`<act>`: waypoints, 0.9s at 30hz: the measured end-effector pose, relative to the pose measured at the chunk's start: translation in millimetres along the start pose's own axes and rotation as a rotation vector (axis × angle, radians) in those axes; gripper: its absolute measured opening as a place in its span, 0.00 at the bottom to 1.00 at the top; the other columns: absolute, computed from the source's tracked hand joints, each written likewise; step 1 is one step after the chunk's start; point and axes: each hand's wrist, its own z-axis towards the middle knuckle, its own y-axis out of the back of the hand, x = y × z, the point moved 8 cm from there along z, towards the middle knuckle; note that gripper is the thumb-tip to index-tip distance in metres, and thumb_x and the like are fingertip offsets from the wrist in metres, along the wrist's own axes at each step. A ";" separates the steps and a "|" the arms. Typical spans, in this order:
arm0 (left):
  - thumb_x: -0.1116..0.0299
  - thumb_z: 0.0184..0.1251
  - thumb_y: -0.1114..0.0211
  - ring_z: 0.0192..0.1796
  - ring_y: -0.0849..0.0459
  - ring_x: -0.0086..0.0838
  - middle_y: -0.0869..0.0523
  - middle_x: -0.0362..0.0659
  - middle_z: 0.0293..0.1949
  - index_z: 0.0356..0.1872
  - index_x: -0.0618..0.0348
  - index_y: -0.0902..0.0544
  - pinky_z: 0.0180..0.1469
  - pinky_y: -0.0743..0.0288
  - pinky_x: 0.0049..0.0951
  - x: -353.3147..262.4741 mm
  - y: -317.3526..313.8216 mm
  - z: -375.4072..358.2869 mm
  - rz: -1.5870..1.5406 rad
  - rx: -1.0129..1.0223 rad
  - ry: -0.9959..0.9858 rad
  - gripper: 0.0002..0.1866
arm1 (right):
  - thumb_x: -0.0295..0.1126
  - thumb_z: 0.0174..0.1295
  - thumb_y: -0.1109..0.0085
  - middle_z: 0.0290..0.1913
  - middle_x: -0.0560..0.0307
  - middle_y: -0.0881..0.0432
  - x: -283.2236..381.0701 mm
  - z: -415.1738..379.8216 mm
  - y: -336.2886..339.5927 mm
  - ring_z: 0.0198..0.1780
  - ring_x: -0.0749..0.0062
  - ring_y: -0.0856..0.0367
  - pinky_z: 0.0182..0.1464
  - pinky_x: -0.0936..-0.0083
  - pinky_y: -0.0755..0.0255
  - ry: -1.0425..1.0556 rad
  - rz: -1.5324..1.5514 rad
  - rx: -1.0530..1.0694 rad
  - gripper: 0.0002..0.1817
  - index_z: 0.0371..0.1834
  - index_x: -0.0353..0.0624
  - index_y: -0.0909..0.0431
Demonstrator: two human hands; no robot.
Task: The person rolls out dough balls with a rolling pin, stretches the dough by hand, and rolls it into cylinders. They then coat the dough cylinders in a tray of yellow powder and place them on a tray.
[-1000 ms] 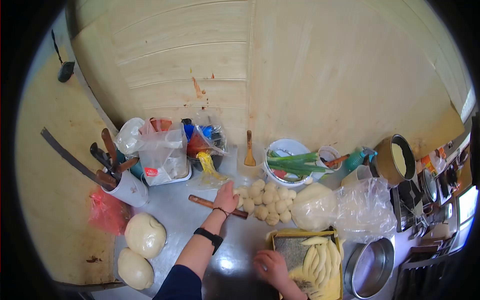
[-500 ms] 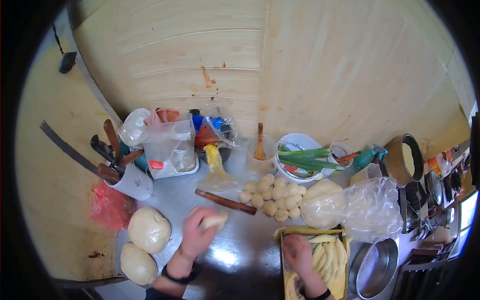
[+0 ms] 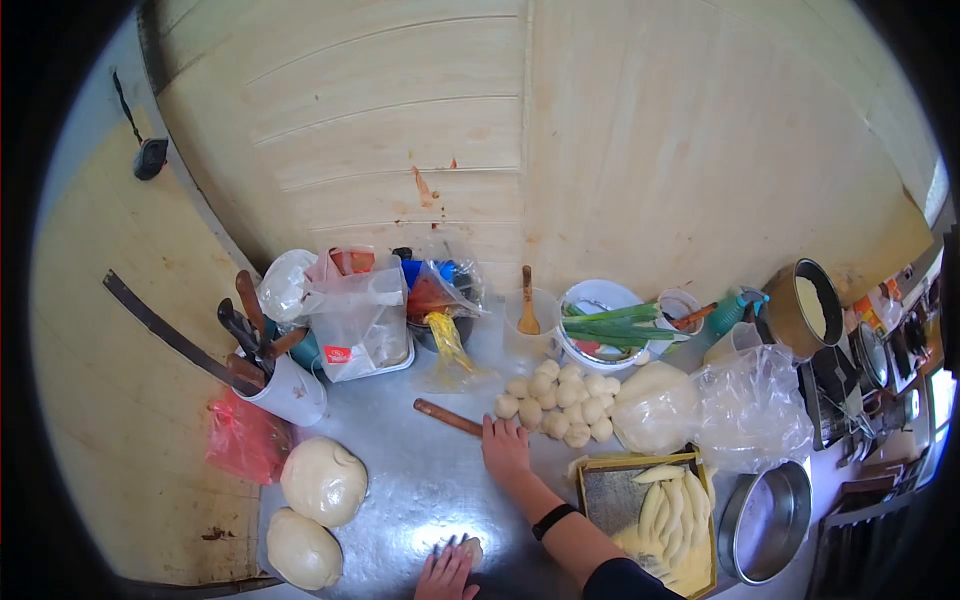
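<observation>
Low in the view, my left hand (image 3: 446, 574) lies with fingers stretched out against a small piece of dough (image 3: 474, 551) on the metal table (image 3: 400, 470). Its fingertips touch the dough, which they partly hide. Further up, my right hand (image 3: 506, 449) is over the right end of a wooden rolling pin (image 3: 445, 415), with its fingers bent over the wood. The covered end of the pin cannot be seen. Close to that hand is a cluster of several round dough balls (image 3: 575, 410).
Two big dough lumps (image 3: 323, 481) sit at left. On the right, a yellow-edged tray (image 3: 584, 492) holds several long dough pieces (image 3: 672, 518) beside a round metal pan (image 3: 735, 530). Behind are plastic bags (image 3: 755, 410), a bowl with green onions (image 3: 570, 345) and a knife holder (image 3: 295, 392).
My left hand has come down from mid-air with the dough piece onto the table. My right hand has left the tray and moved to the rolling pin. The camera view has shifted slightly.
</observation>
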 end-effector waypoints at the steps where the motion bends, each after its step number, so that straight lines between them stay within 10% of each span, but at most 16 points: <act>1: 0.60 0.60 0.32 0.79 0.47 0.51 0.44 0.51 0.79 0.78 0.57 0.43 0.78 0.57 0.55 -1.6 -6.7 9.6 -0.012 -0.002 -0.063 0.45 | 0.37 0.63 0.44 0.52 0.52 0.19 -3.5 -2.0 -11.2 0.59 0.57 0.23 0.61 0.54 0.32 -0.054 -0.012 0.152 0.21 0.59 0.44 0.24; 3: 0.61 0.65 0.38 0.78 0.45 0.54 0.42 0.55 0.77 0.78 0.61 0.44 0.79 0.56 0.52 7.2 -31.8 32.6 -0.007 0.061 -0.105 0.41 | 0.37 0.63 0.44 0.49 0.52 0.19 1.0 -17.4 -9.0 0.56 0.56 0.21 0.57 0.53 0.30 -0.044 0.021 0.176 0.19 0.56 0.43 0.23; 5: 0.67 0.58 0.29 0.38 0.18 0.40 0.18 0.48 0.38 0.42 0.58 0.18 0.43 0.20 0.39 1.2 -15.2 53.9 0.086 -0.396 -0.352 0.13 | 0.38 0.63 0.43 0.46 0.51 0.19 -2.0 -43.8 5.4 0.52 0.55 0.20 0.54 0.52 0.28 -0.027 0.044 0.198 0.18 0.53 0.42 0.22; 8: 0.66 0.58 0.27 0.43 0.16 0.42 0.18 0.52 0.38 0.40 0.59 0.24 0.42 0.21 0.39 29.6 -38.0 81.6 -0.146 -0.169 -0.203 0.16 | 0.41 0.63 0.43 0.44 0.46 0.19 -6.2 -96.6 40.6 0.47 0.47 0.19 0.50 0.52 0.25 -0.088 0.382 0.186 0.16 0.46 0.39 0.21; 9: 0.57 0.62 0.29 0.45 0.15 0.44 0.17 0.54 0.39 0.45 0.59 0.25 0.46 0.20 0.41 35.1 -28.2 88.5 -0.295 0.101 0.177 0.19 | 0.41 0.63 0.42 0.43 0.45 0.19 -10.4 -116.3 49.9 0.46 0.45 0.19 0.49 0.52 0.24 -0.103 0.465 0.163 0.16 0.43 0.39 0.22; 14: 0.55 0.64 0.33 0.44 0.18 0.44 0.17 0.47 0.41 0.46 0.57 0.21 0.47 0.24 0.41 20.7 -39.7 52.5 -0.838 0.039 0.175 0.18 | 0.39 0.61 0.37 0.42 0.43 0.20 -19.3 -217.1 102.1 0.46 0.45 0.19 0.49 0.56 0.24 -0.139 0.678 0.086 0.17 0.48 0.39 0.21; 21: 0.61 0.57 0.34 0.67 0.29 0.38 0.23 0.45 0.59 0.52 0.45 0.18 0.66 0.39 0.58 -17.4 -8.2 16.6 0.305 -0.263 -0.038 0.19 | 0.36 0.62 0.36 0.42 0.44 0.20 -30.9 -292.5 120.3 0.45 0.46 0.19 0.47 0.60 0.24 -0.365 0.754 0.084 0.19 0.51 0.37 0.22; 25: 0.58 0.60 0.35 0.76 0.38 0.43 0.32 0.49 0.71 0.65 0.46 0.24 0.74 0.48 0.57 -32.2 0.7 9.2 0.270 -0.455 -0.139 0.29 | 0.35 0.61 0.34 0.38 0.45 0.21 -30.4 -299.0 138.1 0.38 0.52 0.20 0.41 0.63 0.25 -0.282 0.730 -0.055 0.19 0.51 0.36 0.21; 27: 0.55 0.64 0.37 0.79 0.45 0.46 0.41 0.51 0.77 0.74 0.49 0.36 0.77 0.54 0.57 -31.2 -45.1 11.5 0.085 -0.079 -0.183 0.37 | 0.35 0.61 0.34 0.38 0.45 0.21 -32.4 -303.6 141.3 0.38 0.52 0.20 0.41 0.63 0.25 -0.315 0.756 -0.051 0.19 0.51 0.36 0.21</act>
